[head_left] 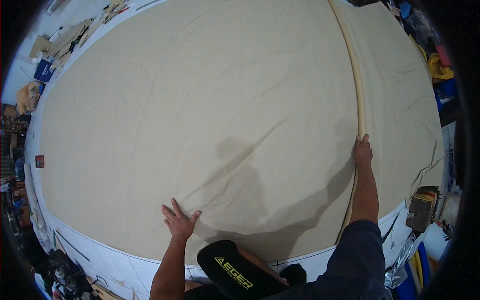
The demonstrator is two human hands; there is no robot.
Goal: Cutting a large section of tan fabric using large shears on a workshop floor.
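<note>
A large beige fabric sheet lies spread over the white tiled floor, with creases in its middle and at its right corner. My left hand rests on the sheet near its front edge, palm down with the fingers spread and nothing held. On the right side, a long, light tan pole runs from the far edge toward me on top of the sheet. My right hand grips this pole, and its lower stretch passes partly behind my forearm. A black knee sleeve with yellow print covers my bent knee between my arms.
A brown block sits by the sheet's right front corner. At the left edge lies a small reddish packet. A blue box and clutter line the left side; yellow, blue and red items crowd the far right. Silver foil is at lower right.
</note>
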